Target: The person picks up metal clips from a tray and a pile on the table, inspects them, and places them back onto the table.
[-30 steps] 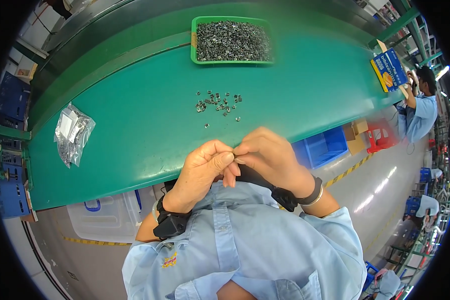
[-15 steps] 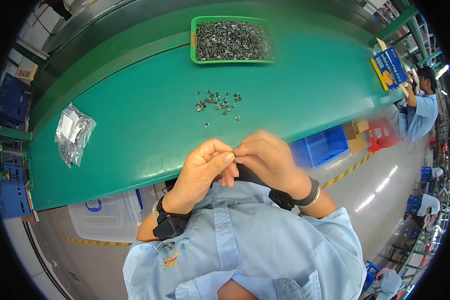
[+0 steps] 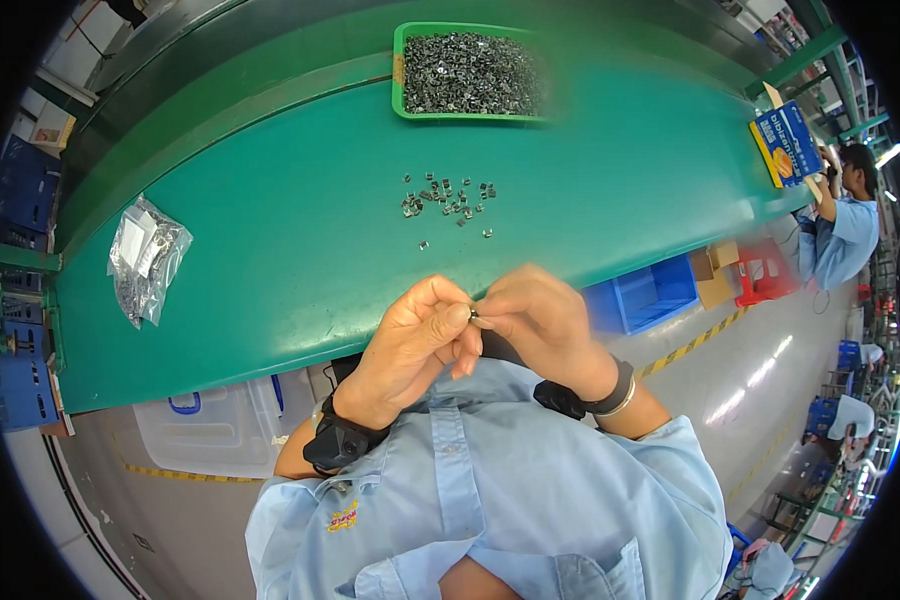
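My left hand [image 3: 420, 335] and my right hand [image 3: 538, 312] meet fingertip to fingertip just off the table's near edge. Pinched between them is a small dark component [image 3: 473, 314], mostly covered by the fingers; it looks like the loose pieces on the table. Beyond my hands, a scatter of small black-and-silver components [image 3: 457, 206] lies on the green tabletop [image 3: 300, 250]. Farther back, a green tray [image 3: 398, 100] is heaped with many more of the same kind.
A clear plastic bag of parts [image 3: 145, 262] lies at the table's left. At the right end stand a blue-and-yellow box [image 3: 785, 145] and a seated person in blue [image 3: 840, 235]. Below the edge are a blue bin [image 3: 642, 295] and a lidded clear tub [image 3: 205, 425].
A bit of the dark component now shows between my fingertips, where the fingers covered it before. Both hands keep their pinch in nearly the same place. The view has shifted slightly.
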Demonstrator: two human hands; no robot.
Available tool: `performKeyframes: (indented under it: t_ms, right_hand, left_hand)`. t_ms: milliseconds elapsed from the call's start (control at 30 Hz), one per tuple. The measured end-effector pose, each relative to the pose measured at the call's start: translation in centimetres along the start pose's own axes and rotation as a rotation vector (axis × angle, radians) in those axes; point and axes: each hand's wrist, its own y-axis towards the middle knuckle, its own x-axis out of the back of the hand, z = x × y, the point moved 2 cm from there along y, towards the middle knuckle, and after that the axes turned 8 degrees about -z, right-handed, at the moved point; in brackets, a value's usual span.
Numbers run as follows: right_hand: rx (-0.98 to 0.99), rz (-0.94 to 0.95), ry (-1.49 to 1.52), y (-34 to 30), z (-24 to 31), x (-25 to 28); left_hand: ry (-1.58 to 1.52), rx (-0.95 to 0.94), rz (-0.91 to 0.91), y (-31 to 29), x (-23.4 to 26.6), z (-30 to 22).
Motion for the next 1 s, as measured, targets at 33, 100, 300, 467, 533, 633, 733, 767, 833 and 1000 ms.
performKeyframes:
  t_ms: [33, 100, 300, 467, 533, 633, 733, 767, 833, 1000]
  right_hand:
    - [-0.002, 0.000, -0.001, 0.0, 0.0, 0.0]
    - [-0.002, 0.000, -0.002, 0.0, -0.2, -0.1]
    - [0.002, 0.028, 0.015, 0.0, -0.8, 0.0]
    - [0.034, 0.036, -0.141, 5.0, -1.8, 2.1]
    - [-0.094, -0.010, -0.198, 8.7, -3.0, 3.4]
    - [-0.139, -0.125, -0.203, 14.3, -5.6, 4.4]
    - [-0.014, -0.092, -0.340, 16.0, -7.5, 4.8]
    - [0.049, -0.070, -0.400, 16.2, -7.9, 4.6]
    - [-0.028, 0.056, -0.420, 14.8, -8.4, 4.5]
    - [-0.248, 0.384, -0.433, 11.2, -7.9, 3.4]
  left_hand:
    - [0.030, -0.004, -0.013, 0.1, 0.0, -0.1]
    - [0.089, -0.012, -0.040, 0.1, -0.1, -0.2]
    - [0.172, -0.006, -0.106, 0.0, -0.4, -0.5]
    - [0.066, -0.050, -0.158, 0.3, -0.7, -1.2]
    - [0.026, -0.068, -0.162, 0.3, -0.5, -1.3]
    - [0.056, -0.074, -0.152, 0.2, -0.1, -1.3]
    - [0.030, -0.039, -0.105, 0.2, 0.3, -1.4]
    - [0.018, -0.025, -0.089, 0.2, 0.5, -1.5]
    - [0.002, -0.013, -0.059, 0.3, 0.9, -1.6]
    - [-0.014, 0.031, 0.022, 0.6, 1.1, -1.5]
